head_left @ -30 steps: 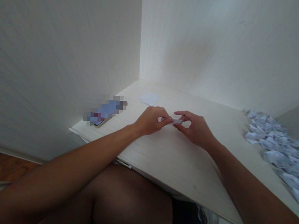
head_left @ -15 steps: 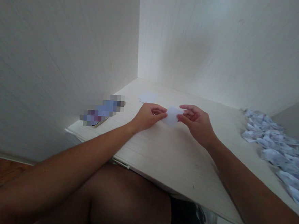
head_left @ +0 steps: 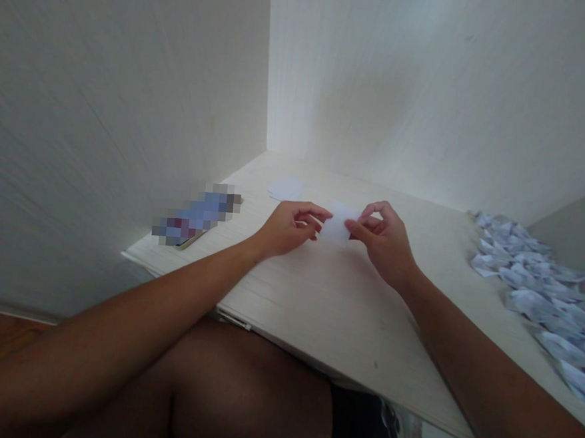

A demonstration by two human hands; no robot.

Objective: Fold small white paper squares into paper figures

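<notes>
A small white piece of paper [head_left: 335, 229] is held just above the tabletop, pinched between the thumb and fingers of my right hand [head_left: 384, 239] at its right edge. My left hand [head_left: 292, 229] is at the paper's left edge with its fingers apart. Its index fingertip reaches the paper's upper left side, and I cannot tell whether it touches. The left thumb is clear of the sheet. Behind my left hand, a few flat white paper pieces [head_left: 285, 188] lie on the table, overlapping.
The pale wooden table [head_left: 327, 301] meets panels at the left and back. A phone-like object [head_left: 192, 219], blurred by pixels, lies at the left edge. Along the right side spreads a heap of many folded or crumpled white papers [head_left: 533, 282]. My legs are under the front edge.
My left thumb has come off the paper and the left fingers have spread. The right thumb now lies further over the sheet, and the right index finger is more bent.
</notes>
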